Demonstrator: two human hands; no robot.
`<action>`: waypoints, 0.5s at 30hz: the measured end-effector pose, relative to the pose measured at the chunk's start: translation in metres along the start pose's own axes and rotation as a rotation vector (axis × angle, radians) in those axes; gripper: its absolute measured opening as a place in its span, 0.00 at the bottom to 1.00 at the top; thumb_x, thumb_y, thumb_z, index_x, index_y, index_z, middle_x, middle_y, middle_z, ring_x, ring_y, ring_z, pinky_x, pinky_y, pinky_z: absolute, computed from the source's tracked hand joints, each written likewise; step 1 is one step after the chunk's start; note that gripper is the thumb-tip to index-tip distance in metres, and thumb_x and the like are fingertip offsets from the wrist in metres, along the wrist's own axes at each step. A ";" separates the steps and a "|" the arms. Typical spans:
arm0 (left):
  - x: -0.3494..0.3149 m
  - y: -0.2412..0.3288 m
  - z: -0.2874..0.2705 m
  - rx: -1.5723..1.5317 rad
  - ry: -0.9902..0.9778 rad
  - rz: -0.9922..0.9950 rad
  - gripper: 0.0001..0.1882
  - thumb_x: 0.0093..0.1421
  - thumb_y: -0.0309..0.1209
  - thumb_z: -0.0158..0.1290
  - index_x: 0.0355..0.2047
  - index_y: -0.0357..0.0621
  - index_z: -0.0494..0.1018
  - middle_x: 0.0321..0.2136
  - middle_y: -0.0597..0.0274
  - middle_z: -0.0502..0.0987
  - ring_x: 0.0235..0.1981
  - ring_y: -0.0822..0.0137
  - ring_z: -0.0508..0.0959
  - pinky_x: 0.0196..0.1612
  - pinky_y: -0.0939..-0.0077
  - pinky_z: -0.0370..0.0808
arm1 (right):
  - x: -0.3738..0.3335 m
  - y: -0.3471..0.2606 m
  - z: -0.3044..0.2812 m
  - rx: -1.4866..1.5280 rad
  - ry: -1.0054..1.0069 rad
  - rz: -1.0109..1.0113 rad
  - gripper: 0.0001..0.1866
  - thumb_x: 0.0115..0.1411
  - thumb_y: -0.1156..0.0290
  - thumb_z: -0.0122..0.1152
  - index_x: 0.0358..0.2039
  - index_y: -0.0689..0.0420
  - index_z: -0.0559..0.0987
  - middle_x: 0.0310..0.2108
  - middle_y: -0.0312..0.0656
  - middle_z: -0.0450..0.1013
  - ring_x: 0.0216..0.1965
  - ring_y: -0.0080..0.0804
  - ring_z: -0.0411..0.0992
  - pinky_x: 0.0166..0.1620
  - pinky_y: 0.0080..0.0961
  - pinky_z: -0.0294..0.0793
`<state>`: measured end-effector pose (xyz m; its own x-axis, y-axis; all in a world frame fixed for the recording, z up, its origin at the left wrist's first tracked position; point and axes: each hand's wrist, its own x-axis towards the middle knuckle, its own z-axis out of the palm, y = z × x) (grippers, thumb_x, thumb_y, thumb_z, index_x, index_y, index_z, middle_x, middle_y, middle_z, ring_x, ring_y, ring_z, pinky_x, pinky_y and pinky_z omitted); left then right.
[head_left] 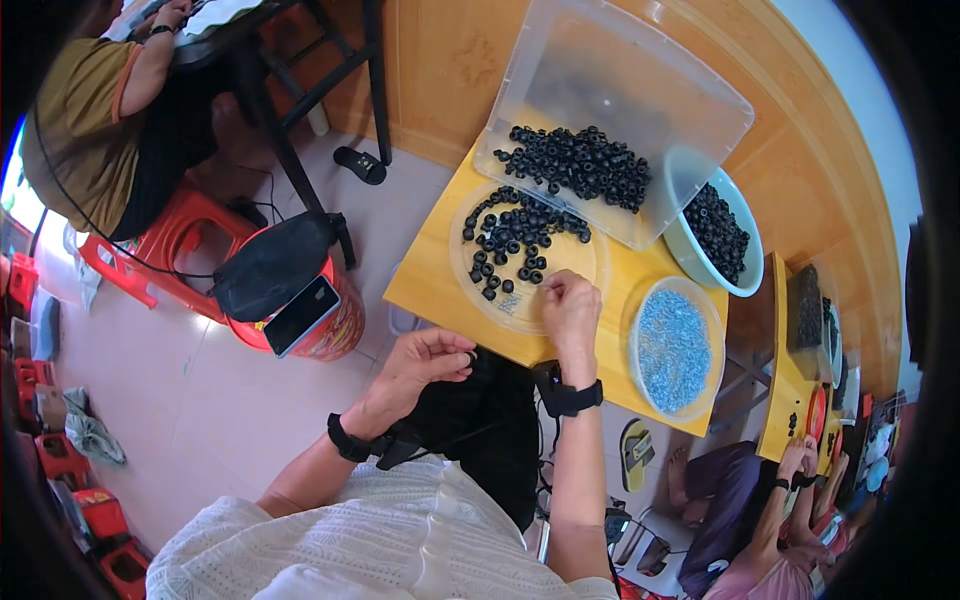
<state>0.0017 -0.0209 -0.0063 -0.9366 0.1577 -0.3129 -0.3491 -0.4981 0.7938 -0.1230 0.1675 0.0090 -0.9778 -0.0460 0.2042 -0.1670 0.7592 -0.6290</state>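
Observation:
My left hand is closed in a pinch just off the table's front edge, above my lap. A tiny dark bit shows at its fingertips, too small to name. My right hand has its fingers pressed together over the front right rim of a round clear tray; whatever they hold is hidden. On the tray lie many small black round parts with holes, spread loosely. A few tiny pale pieces lie near its front. A round tub of small light-blue pieces stands right of my right hand.
A tilted clear bin holds more black parts behind the tray. Right of it stands a pale bowl of black parts. A red bucket with a phone on it stands left. Other people sit at left and lower right.

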 end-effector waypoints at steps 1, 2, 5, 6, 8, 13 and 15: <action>0.001 0.000 0.000 0.006 0.001 -0.008 0.10 0.55 0.22 0.54 0.39 0.37 0.73 0.34 0.61 0.76 0.31 0.71 0.78 0.37 0.81 0.76 | 0.003 0.007 -0.001 0.036 0.000 0.010 0.03 0.45 0.78 0.57 0.22 0.61 0.78 0.22 0.52 0.74 0.26 0.48 0.74 0.33 0.36 0.73; 0.001 0.000 0.001 0.008 0.002 -0.013 0.10 0.55 0.23 0.54 0.39 0.37 0.73 0.34 0.61 0.76 0.31 0.72 0.78 0.37 0.81 0.76 | 0.004 0.012 -0.001 0.048 -0.032 0.001 0.04 0.47 0.79 0.58 0.25 0.61 0.79 0.24 0.53 0.74 0.27 0.47 0.74 0.34 0.35 0.72; 0.000 -0.002 0.000 0.007 0.006 -0.016 0.09 0.56 0.23 0.53 0.39 0.37 0.73 0.33 0.61 0.76 0.31 0.72 0.77 0.37 0.81 0.76 | 0.004 0.016 -0.002 0.063 -0.020 -0.072 0.06 0.47 0.80 0.56 0.27 0.61 0.79 0.25 0.53 0.74 0.28 0.46 0.74 0.35 0.34 0.72; 0.000 -0.002 -0.001 0.006 0.009 -0.010 0.09 0.56 0.23 0.53 0.39 0.37 0.73 0.33 0.61 0.76 0.31 0.73 0.77 0.37 0.81 0.76 | 0.003 0.017 -0.002 0.103 -0.018 -0.066 0.06 0.47 0.81 0.56 0.28 0.62 0.79 0.25 0.53 0.74 0.28 0.46 0.74 0.35 0.33 0.72; 0.000 -0.003 -0.003 0.006 0.015 -0.001 0.09 0.56 0.23 0.53 0.39 0.37 0.73 0.33 0.61 0.76 0.31 0.73 0.77 0.37 0.82 0.76 | 0.001 0.018 -0.006 0.182 -0.015 -0.055 0.07 0.47 0.82 0.56 0.29 0.63 0.79 0.26 0.53 0.73 0.28 0.45 0.74 0.34 0.32 0.72; 0.003 -0.005 -0.007 0.007 0.023 -0.010 0.09 0.56 0.23 0.53 0.39 0.37 0.73 0.34 0.61 0.76 0.31 0.73 0.77 0.37 0.82 0.76 | -0.001 0.014 -0.014 0.196 -0.098 -0.072 0.09 0.46 0.83 0.57 0.31 0.65 0.78 0.26 0.50 0.72 0.26 0.44 0.73 0.33 0.29 0.72; 0.003 -0.003 -0.005 0.004 0.024 -0.020 0.09 0.56 0.23 0.53 0.39 0.37 0.73 0.34 0.61 0.76 0.31 0.73 0.77 0.37 0.81 0.76 | -0.001 0.011 -0.015 0.151 -0.129 -0.104 0.09 0.46 0.83 0.58 0.31 0.65 0.78 0.26 0.50 0.71 0.27 0.44 0.72 0.33 0.30 0.72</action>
<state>0.0005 -0.0232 -0.0126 -0.9284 0.1469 -0.3412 -0.3679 -0.4917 0.7892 -0.1216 0.1858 0.0135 -0.9608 -0.2090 0.1820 -0.2751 0.6407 -0.7168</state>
